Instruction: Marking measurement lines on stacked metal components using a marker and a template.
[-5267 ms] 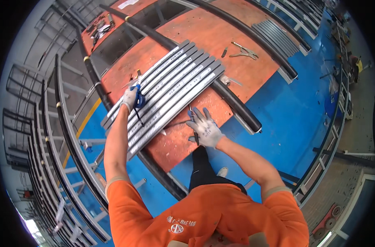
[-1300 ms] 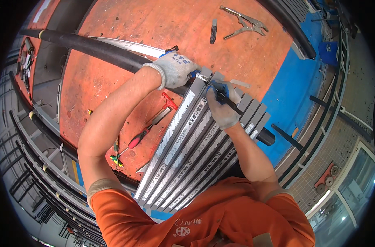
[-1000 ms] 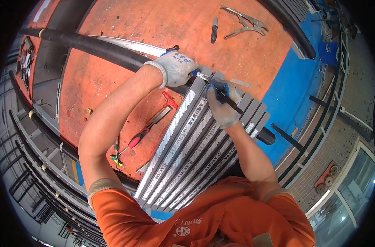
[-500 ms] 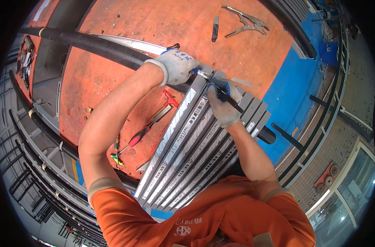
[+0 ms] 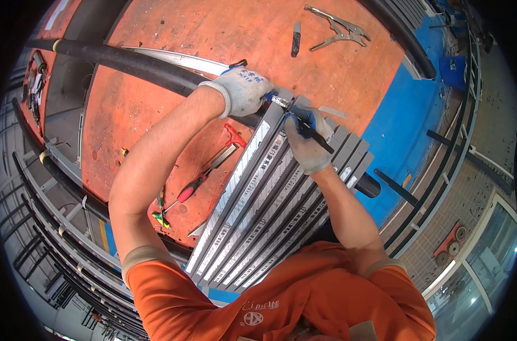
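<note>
Several grey metal profiles (image 5: 244,213) with printed protective film lie side by side at a slant in front of me. My left hand (image 5: 246,91), in a white knit glove with blue fingertips, is closed at the far end of the leftmost profile. Its fingertips pinch a small silver metal piece (image 5: 280,102) against that end; its full shape is hidden. Just to the right, my gloved right hand (image 5: 308,142) is wrapped round a black marker pen (image 5: 315,136). The pen's tip end is by the profile ends, close to the silver piece, and I cannot tell whether it touches.
Locking pliers (image 5: 339,31) and a tape-wrapped blade (image 5: 296,41) lie on the orange tabletop (image 5: 258,34). A red-handled T-shaped tool (image 5: 234,136) and a red-black screwdriver (image 5: 191,188) lie left of the profiles. A black padded bar (image 5: 133,62) crosses the table beneath them.
The pen in my right hand has tilted slightly, its rear end dipping a little to the left. My left hand stays in place with the silver piece.
</note>
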`<state>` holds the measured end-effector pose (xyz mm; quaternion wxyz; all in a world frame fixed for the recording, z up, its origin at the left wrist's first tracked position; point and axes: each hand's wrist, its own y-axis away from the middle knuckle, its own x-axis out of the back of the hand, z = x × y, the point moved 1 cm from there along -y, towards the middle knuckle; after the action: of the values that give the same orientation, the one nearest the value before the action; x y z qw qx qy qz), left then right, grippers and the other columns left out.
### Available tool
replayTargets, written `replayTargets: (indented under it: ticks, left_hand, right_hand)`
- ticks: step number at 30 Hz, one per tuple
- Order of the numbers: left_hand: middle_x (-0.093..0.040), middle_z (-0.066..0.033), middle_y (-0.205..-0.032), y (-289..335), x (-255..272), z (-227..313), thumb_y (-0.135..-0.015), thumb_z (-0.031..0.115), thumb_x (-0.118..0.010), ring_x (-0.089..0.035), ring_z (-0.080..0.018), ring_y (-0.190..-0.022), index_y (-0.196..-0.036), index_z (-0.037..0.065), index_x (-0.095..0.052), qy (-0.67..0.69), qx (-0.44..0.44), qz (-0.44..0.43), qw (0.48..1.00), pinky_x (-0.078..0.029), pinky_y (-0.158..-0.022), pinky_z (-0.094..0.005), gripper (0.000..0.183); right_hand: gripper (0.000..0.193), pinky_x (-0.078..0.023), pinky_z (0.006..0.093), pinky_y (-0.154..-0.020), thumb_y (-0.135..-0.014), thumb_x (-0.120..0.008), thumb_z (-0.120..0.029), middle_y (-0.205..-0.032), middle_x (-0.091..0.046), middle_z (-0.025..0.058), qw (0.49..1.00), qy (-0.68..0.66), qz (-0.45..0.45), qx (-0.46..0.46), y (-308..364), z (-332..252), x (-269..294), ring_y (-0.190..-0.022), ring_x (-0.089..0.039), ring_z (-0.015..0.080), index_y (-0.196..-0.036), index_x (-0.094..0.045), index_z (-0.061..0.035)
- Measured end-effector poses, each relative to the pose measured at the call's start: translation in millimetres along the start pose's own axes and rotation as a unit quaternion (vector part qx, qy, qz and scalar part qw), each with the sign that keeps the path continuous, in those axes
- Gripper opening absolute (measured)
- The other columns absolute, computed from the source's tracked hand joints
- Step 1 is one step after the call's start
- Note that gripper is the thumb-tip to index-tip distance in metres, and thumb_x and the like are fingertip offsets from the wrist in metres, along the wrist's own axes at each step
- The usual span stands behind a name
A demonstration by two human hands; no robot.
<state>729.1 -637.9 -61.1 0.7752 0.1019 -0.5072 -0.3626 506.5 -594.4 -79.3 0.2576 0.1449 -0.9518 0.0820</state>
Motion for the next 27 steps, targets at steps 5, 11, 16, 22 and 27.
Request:
replayTargets:
  ticks: [5,11,16,22,27]
  left_hand:
    - [-0.077,-0.0154,-0.114,0.7,-1.9,-1.0,-0.095,0.019,-0.058,-0.072,-0.0336,-0.111,-0.125,0.014,-0.073,0.010,-0.006,0.014,1.000,-0.055,-0.097,-0.0462,0.033]
    - [-0.077,-0.0150,-0.114,-0.3,-2.1,-1.2,-0.095,0.019,-0.058,-0.072,-0.0335,-0.111,-0.124,0.014,-0.072,0.004,-0.005,0.006,1.000,-0.055,-0.096,-0.0464,0.033]
    - [-0.077,-0.0150,-0.114,-0.5,-2.5,-1.7,-0.096,0.019,-0.058,-0.072,-0.0334,-0.111,-0.123,0.014,-0.073,0.008,-0.003,0.005,1.000,-0.055,-0.096,-0.0465,0.031]
    - [-0.077,-0.0153,-0.114,0.4,-4.3,-3.0,-0.097,0.020,-0.057,-0.072,-0.0333,-0.111,-0.121,0.013,-0.073,0.011,-0.008,0.017,1.000,-0.054,-0.096,-0.0462,0.030]
    - [-0.076,-0.0163,-0.115,0.8,-4.4,-3.3,-0.097,0.021,-0.057,-0.072,-0.0341,-0.111,-0.122,0.012,-0.072,0.015,-0.004,0.013,1.000,-0.054,-0.097,-0.0462,0.030]
  right_hand:
    - [0.013,-0.054,0.0410,-0.071,-0.083,-0.077,-0.004,-0.082,-0.067,0.0137,1.000,-0.002,0.002,-0.002,0.3,0.2,-1.2,-0.077,-0.067,0.0323,-0.094,-0.070,-0.0035]
    - [0.012,-0.054,0.0401,-0.071,-0.082,-0.078,-0.003,-0.082,-0.067,0.0134,1.000,0.019,0.000,0.010,-0.5,-1.2,0.0,-0.077,-0.067,0.0314,-0.092,-0.071,-0.0037]
    - [0.012,-0.054,0.0398,-0.071,-0.081,-0.077,-0.003,-0.082,-0.068,0.0132,1.000,0.016,0.004,0.006,-1.8,-3.2,-1.0,-0.076,-0.067,0.0309,-0.092,-0.071,-0.0034]
    - [0.014,-0.055,0.0359,-0.068,-0.082,-0.078,-0.002,-0.084,-0.070,0.0127,0.999,0.026,0.002,0.045,-1.6,-1.8,1.8,-0.073,-0.068,0.0265,-0.095,-0.072,-0.0027]
    - [0.013,-0.055,0.0310,-0.067,-0.087,-0.077,-0.002,-0.086,-0.072,0.0111,0.999,-0.033,0.006,-0.030,5.2,5.3,1.8,-0.071,-0.069,0.0180,-0.099,-0.072,-0.0009]
